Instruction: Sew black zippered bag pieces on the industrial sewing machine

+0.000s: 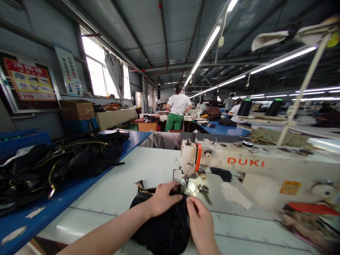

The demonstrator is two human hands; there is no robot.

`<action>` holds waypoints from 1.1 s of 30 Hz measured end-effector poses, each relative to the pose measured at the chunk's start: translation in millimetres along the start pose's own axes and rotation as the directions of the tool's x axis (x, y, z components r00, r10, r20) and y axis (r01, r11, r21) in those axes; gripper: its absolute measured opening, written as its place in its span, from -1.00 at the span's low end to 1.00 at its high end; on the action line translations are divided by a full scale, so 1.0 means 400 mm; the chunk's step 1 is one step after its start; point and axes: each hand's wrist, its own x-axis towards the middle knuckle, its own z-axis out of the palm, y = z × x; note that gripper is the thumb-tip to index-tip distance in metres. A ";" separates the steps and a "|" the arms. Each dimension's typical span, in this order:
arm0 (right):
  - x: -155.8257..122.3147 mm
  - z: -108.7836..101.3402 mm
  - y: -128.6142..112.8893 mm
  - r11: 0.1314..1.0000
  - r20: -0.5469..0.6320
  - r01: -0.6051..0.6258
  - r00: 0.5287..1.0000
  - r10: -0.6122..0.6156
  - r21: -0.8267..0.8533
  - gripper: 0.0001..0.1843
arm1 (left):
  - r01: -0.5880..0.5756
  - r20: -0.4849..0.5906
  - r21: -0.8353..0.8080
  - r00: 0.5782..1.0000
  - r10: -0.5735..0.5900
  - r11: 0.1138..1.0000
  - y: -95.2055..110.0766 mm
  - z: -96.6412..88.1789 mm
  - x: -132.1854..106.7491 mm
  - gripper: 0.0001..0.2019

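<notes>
A black fabric bag (162, 223) with a gold zipper lies on the pale sewing table, its far edge close to the needle of the sewing machine (225, 157). My left hand (166, 198) is on top of the bag, fingers curled over its upper edge and the thumb pressing the cloth. At the bag's right edge my right hand (199, 216) pinches the fabric between thumb and fingers. The zipper's gold end (138, 184) sticks out to the left of my left hand. Exactly what lies under the presser foot is hidden by the fingers and dark cloth.
Black bags (66, 159) with gold zippers are heaped on a blue table (87, 193) at left. A metal tool (204, 194), a white scrap (235, 194) and black fabric pieces (221, 174) lie by the machine. Thread cones (275, 107) stand behind. A person (177, 108) stands farther back.
</notes>
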 end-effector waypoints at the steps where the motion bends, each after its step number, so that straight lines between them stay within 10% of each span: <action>1: 0.000 0.000 0.001 1.000 0.002 0.000 1.000 0.000 0.005 -0.63 | -0.016 -0.014 -0.012 1.000 0.016 1.000 -0.006 0.002 0.002 -0.60; 16: 0.034 0.000 0.018 0.905 0.360 -0.308 0.913 0.194 0.294 -0.62 | -0.204 -0.107 -0.387 0.979 0.176 0.899 -0.032 0.022 0.007 -0.78; 33: 0.027 0.001 0.015 0.992 0.275 -0.108 0.958 0.084 0.070 -0.62 | -0.408 -0.100 -0.284 0.913 0.396 0.868 0.006 0.007 -0.017 -0.69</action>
